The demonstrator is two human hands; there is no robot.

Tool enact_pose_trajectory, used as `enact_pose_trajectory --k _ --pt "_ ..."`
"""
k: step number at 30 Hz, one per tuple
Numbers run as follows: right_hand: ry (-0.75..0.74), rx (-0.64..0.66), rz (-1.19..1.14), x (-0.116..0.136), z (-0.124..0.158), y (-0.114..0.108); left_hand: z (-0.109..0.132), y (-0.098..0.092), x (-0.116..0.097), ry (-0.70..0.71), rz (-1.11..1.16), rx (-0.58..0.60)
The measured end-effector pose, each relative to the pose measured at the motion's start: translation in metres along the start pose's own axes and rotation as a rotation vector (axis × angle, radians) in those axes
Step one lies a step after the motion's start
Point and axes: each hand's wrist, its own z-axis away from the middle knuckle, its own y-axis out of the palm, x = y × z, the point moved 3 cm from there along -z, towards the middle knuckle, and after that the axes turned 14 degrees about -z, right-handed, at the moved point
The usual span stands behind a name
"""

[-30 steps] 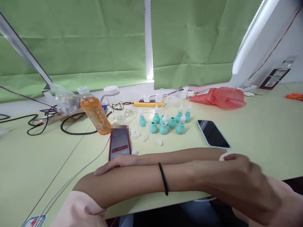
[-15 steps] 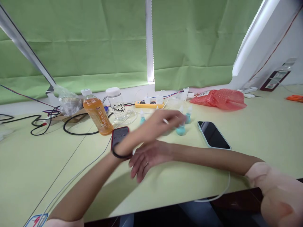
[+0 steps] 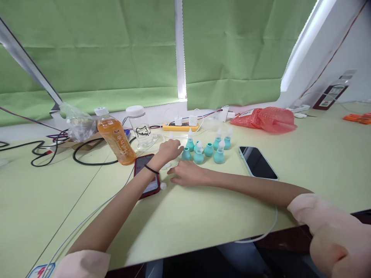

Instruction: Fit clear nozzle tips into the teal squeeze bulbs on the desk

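My left hand (image 3: 169, 148) reaches across the red-cased phone (image 3: 150, 185) and curls over the leftmost teal bulb, whose white tip (image 3: 171, 135) pokes up behind the fingers. Several more teal bulbs (image 3: 208, 150) with white tips stand in a cluster just to its right. My right hand (image 3: 188, 173) lies palm down on the table in front of the cluster, fingers stretched left toward small loose white caps (image 3: 166, 166). Another white cap (image 3: 163, 186) lies beside the phone.
An orange drink bottle (image 3: 116, 141) and a clear jar (image 3: 140, 127) stand at the left back. A dark phone in a pale green case (image 3: 257, 162) lies to the right. A red bag (image 3: 265, 119), a yellow power strip (image 3: 179, 126) and black cables (image 3: 43, 148) line the back.
My crossed forearms have uncrossed. The left hand swung forward over the bulbs and settled on the leftmost one. The right hand slid forward and came to rest in front of the cluster.
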Motion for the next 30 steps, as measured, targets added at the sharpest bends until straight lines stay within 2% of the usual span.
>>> enact_pose_trajectory --k 4,8,14,20,24,26,28,30 --pt "0.087 -0.035 0.126 -0.009 -0.001 0.001 -0.002 0.005 -0.001 0.015 0.005 -0.01" --pt "0.12 -0.004 0.144 -0.017 -0.001 0.003 -0.002 0.011 -0.004 0.073 0.035 0.0" --pt "0.068 -0.052 0.113 -0.018 0.003 -0.002 0.005 0.014 -0.003 0.156 0.098 0.005" --pt "-0.001 -0.007 0.042 -0.027 0.026 -0.005 0.01 0.01 0.002 0.164 0.189 -0.054" --pt "-0.029 -0.181 -0.064 -0.031 0.044 -0.005 0.023 0.004 0.014 0.074 0.125 -0.169" --pt "-0.015 -0.297 -0.111 -0.032 0.055 -0.005 0.035 0.002 0.016 0.103 0.09 -0.215" --pt "-0.002 -0.365 -0.157 -0.031 0.067 -0.003 0.047 0.003 0.014 0.179 0.055 -0.196" --pt "-0.009 -0.375 -0.215 -0.029 0.077 0.0 0.057 0.008 0.007 0.237 0.005 -0.146"
